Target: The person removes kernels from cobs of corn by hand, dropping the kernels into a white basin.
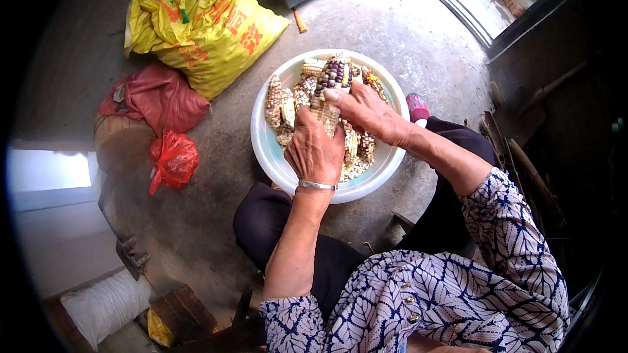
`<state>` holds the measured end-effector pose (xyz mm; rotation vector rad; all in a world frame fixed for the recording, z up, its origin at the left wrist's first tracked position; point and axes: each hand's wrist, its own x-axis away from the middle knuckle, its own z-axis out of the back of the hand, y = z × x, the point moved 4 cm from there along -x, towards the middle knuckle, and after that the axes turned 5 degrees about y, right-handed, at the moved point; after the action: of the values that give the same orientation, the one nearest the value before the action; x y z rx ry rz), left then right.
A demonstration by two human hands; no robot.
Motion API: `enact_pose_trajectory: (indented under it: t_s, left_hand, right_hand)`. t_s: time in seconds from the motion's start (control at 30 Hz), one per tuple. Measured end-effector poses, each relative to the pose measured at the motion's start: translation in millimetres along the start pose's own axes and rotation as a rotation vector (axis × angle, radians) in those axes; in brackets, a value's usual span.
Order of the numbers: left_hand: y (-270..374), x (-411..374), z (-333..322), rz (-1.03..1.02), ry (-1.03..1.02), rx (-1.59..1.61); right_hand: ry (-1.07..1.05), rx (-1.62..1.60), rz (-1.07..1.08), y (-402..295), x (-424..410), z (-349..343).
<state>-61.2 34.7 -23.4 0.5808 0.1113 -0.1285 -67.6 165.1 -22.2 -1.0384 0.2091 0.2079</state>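
Over a round pale plastic basin, both hands hold one multicoloured ear of corn with purple, white and yellow kernels. Its lower part is partly stripped to the cob. My left hand, with a silver bracelet at the wrist, grips that lower end. My right hand wraps the ear from the right, its thumb lying across the kernels. Inside the basin lie several other ears, among them a speckled ear at the left and an orange and dark ear at the right. Loose kernels cover part of the bottom.
A full yellow woven sack stands at the upper left. Below it are a red mesh sack and a red plastic bag. An orange object lies on the concrete floor. Wooden sticks lean at the right.
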Motion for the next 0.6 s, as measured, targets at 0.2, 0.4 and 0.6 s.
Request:
enact_pose_trajectory:
  t_s: [0.2,0.4,0.6]
  left_hand:
    - [-5.6,-0.3,-7.4,-0.153,0.063,0.328]
    - [-8.0,-3.6,-4.4,-0.166,0.011,0.359]
    - [-5.6,-0.5,-6.3,-0.089,0.098,0.179]
  right_hand:
    - [-0.075,0.031,-0.127,13.6,2.4,-10.5]
    - [-0.127,-0.052,-0.153,12.4,4.6,-5.7]
    - [-0.175,-0.121,0.046,13.8,12.4,-4.1]
